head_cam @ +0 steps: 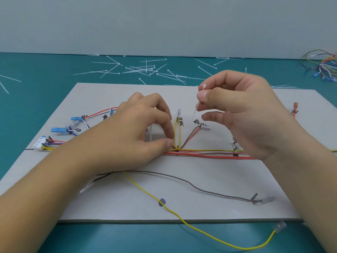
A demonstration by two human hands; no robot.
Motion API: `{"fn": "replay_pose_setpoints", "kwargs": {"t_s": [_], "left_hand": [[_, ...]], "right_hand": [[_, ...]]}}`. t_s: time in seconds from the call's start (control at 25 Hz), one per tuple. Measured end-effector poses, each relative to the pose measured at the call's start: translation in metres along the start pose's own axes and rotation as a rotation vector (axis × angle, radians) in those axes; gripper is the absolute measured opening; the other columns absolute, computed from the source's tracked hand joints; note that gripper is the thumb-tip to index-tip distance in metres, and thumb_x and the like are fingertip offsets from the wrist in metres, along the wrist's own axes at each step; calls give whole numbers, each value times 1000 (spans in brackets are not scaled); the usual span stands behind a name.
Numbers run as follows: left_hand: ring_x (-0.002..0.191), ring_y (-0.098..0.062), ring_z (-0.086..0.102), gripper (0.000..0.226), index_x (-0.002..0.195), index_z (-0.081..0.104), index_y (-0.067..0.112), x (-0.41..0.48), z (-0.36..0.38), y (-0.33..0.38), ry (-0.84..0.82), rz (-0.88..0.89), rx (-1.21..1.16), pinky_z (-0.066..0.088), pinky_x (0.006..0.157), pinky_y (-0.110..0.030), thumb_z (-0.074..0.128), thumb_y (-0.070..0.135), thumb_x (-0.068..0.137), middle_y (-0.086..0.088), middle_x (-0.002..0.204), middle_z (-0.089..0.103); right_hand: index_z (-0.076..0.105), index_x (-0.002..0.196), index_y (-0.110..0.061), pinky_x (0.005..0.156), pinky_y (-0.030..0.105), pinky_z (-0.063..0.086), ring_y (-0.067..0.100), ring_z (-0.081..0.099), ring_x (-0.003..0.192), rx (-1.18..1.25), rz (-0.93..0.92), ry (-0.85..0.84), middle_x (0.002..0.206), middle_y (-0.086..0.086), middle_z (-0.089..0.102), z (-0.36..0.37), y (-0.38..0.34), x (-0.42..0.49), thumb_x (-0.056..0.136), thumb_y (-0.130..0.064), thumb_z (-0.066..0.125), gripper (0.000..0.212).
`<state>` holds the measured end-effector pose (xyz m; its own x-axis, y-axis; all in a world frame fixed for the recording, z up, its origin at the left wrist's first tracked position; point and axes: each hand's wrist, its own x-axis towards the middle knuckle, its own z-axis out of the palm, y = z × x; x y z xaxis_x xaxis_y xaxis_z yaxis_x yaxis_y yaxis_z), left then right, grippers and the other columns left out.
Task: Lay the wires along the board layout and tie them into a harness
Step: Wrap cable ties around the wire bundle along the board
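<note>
The board [218, 172] looks like matt grey cardboard, lying on a smooth, matt teal mat [36, 70]. The wires [209, 154] have glossy plastic coats; the cable ties [140, 70] are thin white plastic.

A plain pale grey wall [164, 24] fills the upper view. Below it stretches a teal tabletop [36, 70]. The light is soft and even

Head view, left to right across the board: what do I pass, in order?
white connector → blue terminals → left hand, pinching the wire bundle → yellow wire loop → right hand, pinching a cable tie → red terminal
</note>
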<state>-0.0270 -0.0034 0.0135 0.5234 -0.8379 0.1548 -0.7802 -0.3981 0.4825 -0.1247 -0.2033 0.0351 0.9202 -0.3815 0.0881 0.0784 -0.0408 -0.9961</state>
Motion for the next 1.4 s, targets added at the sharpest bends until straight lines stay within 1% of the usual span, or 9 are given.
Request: {"fn": "replay_pose_setpoints", "kwargs": {"t_s": [0.28,0.44,0.56,0.64,0.76,0.92,1.08,1.28,1.4], "left_hand": [[113,0,44,22,76,72,36,-2,-5,0,-77,-35,-5,35,86,-21,75,58,75,27,116,56],[111,2,44,15,73,73,35,-1,-4,1,-100,-33,-3,35,83,-23,73,50,74,28,115,57],[112,1,44,13,73,73,35,-1,-4,0,-109,-33,-13,37,85,-26,74,48,77,31,115,58],[113,2,43,13,75,72,37,-1,-5,-1,-133,-28,-12,36,85,-28,71,49,78,32,117,57],[110,3,42,12,78,70,39,-1,-5,-3,-162,-13,6,34,83,-27,68,51,81,34,119,55],[112,1,41,15,80,70,38,-1,-4,-4,-165,-15,18,33,83,-26,66,53,81,33,120,53],[109,5,42,14,78,71,36,-2,-4,-2,-121,-6,2,32,81,-23,69,50,78,29,116,55],[109,-5,43,16,76,69,37,-5,-5,7,-25,26,32,32,90,-34,81,48,76,24,114,53],[112,-6,40,14,72,73,41,-8,-6,11,-38,38,65,33,93,-33,73,54,67,26,117,47]], "right_hand": [[68,84,-7,64,30,57,19,71,69,-109,-35,20,73,3,69,10,8,-2,88,4,71,12],[69,82,-10,62,29,59,20,70,69,-198,-109,89,73,6,69,13,12,0,87,3,72,14],[69,81,-11,61,29,59,28,72,71,-225,-124,81,72,7,69,13,16,1,86,2,74,15],[69,82,-9,64,38,61,36,71,75,-258,-107,48,71,8,70,18,21,0,86,2,74,13],[71,83,-12,74,53,60,35,71,76,-342,-101,21,75,11,73,23,25,-1,86,-2,75,11],[71,81,-14,72,58,58,38,71,75,-389,-85,-40,76,13,71,23,24,-2,84,-2,75,13],[70,78,-20,69,52,61,31,73,71,-471,-81,-83,73,4,72,24,25,-3,84,-4,73,17],[70,80,-19,57,29,54,25,70,66,-517,-98,-132,71,2,70,22,26,-3,85,-5,72,15],[70,80,-20,54,23,51,19,68,61,-524,-101,-146,70,0,69,22,26,-4,85,-5,72,16]]}}
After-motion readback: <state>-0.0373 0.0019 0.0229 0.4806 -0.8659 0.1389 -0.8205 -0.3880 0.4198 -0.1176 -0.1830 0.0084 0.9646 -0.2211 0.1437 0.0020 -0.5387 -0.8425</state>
